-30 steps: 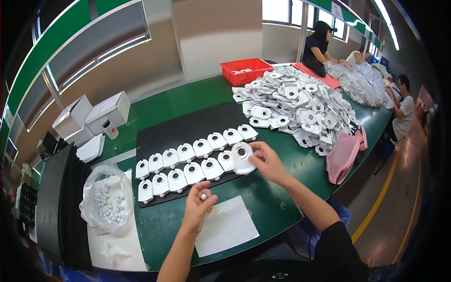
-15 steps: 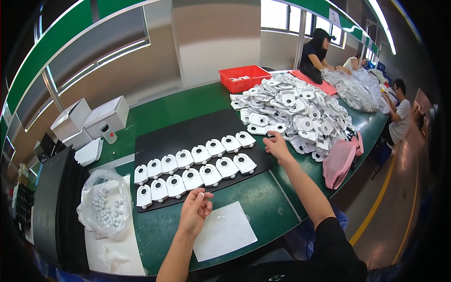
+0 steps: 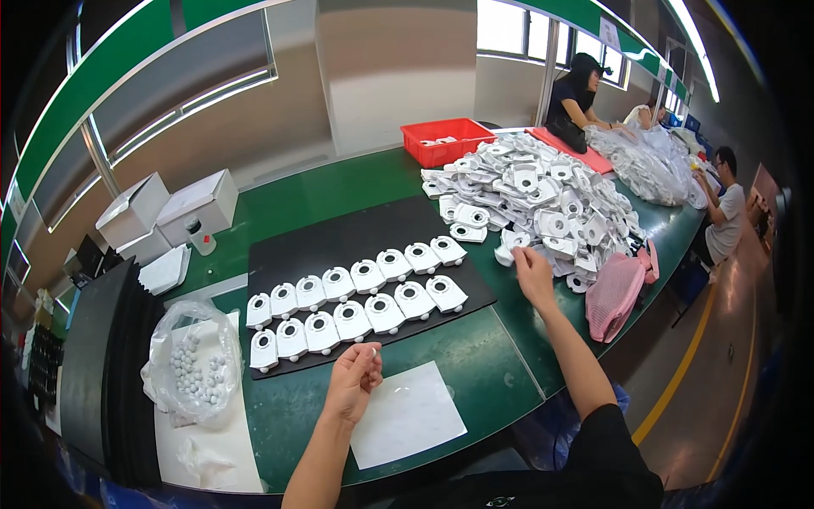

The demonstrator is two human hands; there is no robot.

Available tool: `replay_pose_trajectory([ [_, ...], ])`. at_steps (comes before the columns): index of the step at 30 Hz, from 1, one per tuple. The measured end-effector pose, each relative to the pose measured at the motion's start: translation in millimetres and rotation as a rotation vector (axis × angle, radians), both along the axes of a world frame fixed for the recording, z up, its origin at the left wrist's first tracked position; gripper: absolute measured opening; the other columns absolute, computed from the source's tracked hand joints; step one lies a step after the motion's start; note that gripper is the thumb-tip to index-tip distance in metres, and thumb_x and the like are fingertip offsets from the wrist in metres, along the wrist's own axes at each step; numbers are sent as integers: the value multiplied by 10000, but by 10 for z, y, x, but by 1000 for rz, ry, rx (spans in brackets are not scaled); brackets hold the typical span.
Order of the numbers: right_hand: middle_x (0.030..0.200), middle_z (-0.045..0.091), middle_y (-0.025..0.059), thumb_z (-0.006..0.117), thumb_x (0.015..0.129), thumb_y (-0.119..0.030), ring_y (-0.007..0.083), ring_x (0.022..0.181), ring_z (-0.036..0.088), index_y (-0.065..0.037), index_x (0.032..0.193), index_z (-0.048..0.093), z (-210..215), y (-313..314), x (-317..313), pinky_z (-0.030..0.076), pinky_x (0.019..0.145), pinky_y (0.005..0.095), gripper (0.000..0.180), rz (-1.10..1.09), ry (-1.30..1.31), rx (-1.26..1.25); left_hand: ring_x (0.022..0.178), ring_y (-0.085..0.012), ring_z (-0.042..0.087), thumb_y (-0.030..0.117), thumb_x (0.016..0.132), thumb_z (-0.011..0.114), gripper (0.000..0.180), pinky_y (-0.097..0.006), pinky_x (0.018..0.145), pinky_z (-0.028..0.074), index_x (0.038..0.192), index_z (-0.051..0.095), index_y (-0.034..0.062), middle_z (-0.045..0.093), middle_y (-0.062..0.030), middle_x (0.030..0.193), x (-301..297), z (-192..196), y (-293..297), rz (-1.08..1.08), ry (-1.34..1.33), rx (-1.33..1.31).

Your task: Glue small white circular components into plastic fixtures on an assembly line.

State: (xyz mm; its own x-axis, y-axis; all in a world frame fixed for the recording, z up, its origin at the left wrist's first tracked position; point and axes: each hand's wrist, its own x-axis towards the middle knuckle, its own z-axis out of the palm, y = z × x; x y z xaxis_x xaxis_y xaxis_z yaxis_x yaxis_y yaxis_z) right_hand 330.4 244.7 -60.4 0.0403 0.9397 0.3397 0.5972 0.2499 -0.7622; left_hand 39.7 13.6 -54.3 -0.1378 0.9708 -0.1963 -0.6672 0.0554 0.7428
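Note:
My right hand [image 3: 531, 270] reaches to the near edge of a big heap of white plastic parts [image 3: 543, 199] and closes its fingers on one white part [image 3: 506, 248] there. My left hand [image 3: 354, 380] hovers over the green table [image 3: 322, 195] just below a black mat [image 3: 356, 237], pinching a small white bead between its fingertips. Two rows of white plastic parts [image 3: 356, 305] with round holes lie on the mat.
A clear bag of small white beads [image 3: 197, 366] lies at the left, a white sheet [image 3: 407, 413] below my left hand. White boxes [image 3: 170, 212], a red bin [image 3: 447, 140] and a pink mesh bag [image 3: 615, 297] stand around. Other people sit at the far right.
My right hand left the end of the front row on the mat and moved right to the heap. My left hand stayed nearly still.

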Motion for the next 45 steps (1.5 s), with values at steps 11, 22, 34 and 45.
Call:
replay_pose_trajectory([
  [11, 773, 550, 73, 672, 705, -164, 252, 749, 529, -76, 871, 548, 523, -1123, 239, 424, 649, 353, 225, 616, -830, 344, 566, -55, 418, 182, 848, 594, 239, -201, 502, 336, 1014, 572, 10, 530, 3, 713, 24, 17, -22, 15, -14, -15],
  [22, 1073, 538, 98, 587, 789, -175, 277, 1048, 446, -24, 1111, 475, 15, 341, -394, 406, 822, 395, 372, 337, -781, 600, 571, -62, 423, 170, 853, 586, 236, -207, 505, 341, 1013, 573, -3, 526, -2, 713, 43, -5, 2, -18, -3, 1],
  [34, 937, 560, 121, 626, 755, -219, 276, 954, 488, -37, 931, 588, 59, 115, -303, 428, 780, 363, 255, 144, -967, 189, 578, -68, 426, 157, 851, 584, 230, -208, 516, 351, 1021, 580, 2, 528, -3, 713, 50, -6, -15, -34, -2, 17],
  [45, 937, 568, 131, 753, 597, -216, 298, 927, 522, -44, 963, 607, 522, -905, 263, 422, 827, 358, 430, 668, -828, -185, 601, -69, 431, 70, 839, 570, 258, -207, 522, 346, 1093, 538, 40, 544, -37, 844, 93, 119, -38, 12, 13, 61],
])
